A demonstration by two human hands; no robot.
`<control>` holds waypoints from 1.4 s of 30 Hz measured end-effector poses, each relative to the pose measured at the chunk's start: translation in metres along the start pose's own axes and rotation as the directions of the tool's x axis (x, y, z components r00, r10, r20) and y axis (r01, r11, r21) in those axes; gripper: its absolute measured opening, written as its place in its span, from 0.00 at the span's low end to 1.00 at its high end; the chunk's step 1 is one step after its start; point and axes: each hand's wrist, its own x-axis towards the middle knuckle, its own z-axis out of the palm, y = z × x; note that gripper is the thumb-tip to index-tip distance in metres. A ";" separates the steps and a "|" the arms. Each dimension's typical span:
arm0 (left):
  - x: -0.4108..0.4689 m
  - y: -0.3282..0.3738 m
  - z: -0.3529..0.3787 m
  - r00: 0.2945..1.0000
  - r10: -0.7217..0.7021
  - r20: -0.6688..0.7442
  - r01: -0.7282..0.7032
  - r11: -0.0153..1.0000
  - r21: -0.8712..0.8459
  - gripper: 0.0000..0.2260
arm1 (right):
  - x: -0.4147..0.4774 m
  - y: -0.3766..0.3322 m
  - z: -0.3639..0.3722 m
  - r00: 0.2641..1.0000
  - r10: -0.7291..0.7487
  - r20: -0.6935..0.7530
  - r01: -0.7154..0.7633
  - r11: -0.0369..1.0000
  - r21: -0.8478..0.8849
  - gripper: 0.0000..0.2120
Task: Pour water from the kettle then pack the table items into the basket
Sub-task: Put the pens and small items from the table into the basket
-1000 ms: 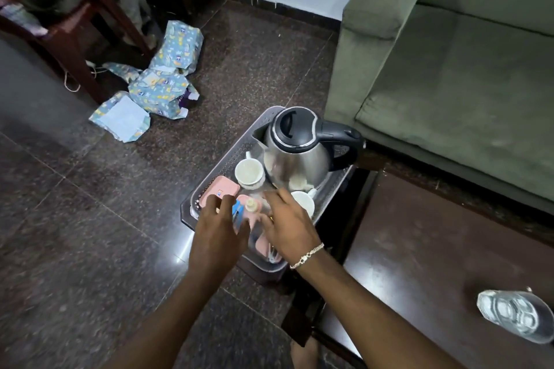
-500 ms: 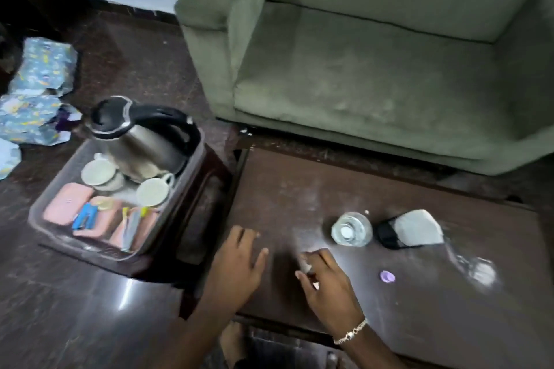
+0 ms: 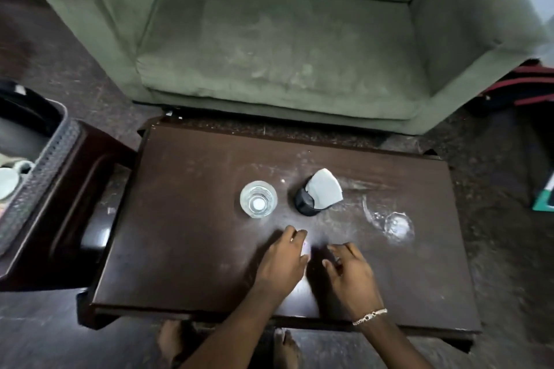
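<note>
Both hands hover low over the near middle of the dark wooden table (image 3: 186, 219). My left hand (image 3: 281, 263) lies palm down, its fingertips beside a small pale object (image 3: 305, 246) that is too blurred to name. My right hand (image 3: 350, 274) has its fingers curled and apart, with nothing seen in them. Beyond the hands stand a clear glass with water (image 3: 258, 198) and a black holder with white napkins (image 3: 317, 196). Another clear glass (image 3: 389, 223) lies on its side at the right. The grey basket (image 3: 39, 171) sits on a stool at the far left, with white cups (image 3: 7, 180) inside.
A green armchair (image 3: 275, 39) stands right behind the table. The kettle's black top (image 3: 24, 111) shows at the left edge in the basket. A red and black bag (image 3: 521, 90) and a green box (image 3: 545, 198) lie on the floor at the right. My bare feet show under the table's near edge.
The view has swung right from the basket to the table. Both hands left the basket and moved across to the table's near middle, close to the glass and napkin holder.
</note>
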 end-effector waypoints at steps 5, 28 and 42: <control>0.016 0.004 0.034 0.998 -0.060 0.017 0.059 0.997 0.056 0.13 | 0.010 0.023 0.005 1.000 -0.015 -0.021 0.015 1.000 -0.008 0.12; -0.136 -0.166 -0.220 0.928 -0.130 -0.348 0.067 0.980 -0.188 0.06 | 0.006 -0.282 0.093 0.847 -0.510 0.148 0.446 0.834 0.325 0.19; -0.235 -0.370 -0.390 0.701 -0.351 -0.620 0.233 0.935 -0.266 0.06 | -0.003 -0.568 0.231 0.635 -0.744 0.207 0.629 0.653 0.421 0.17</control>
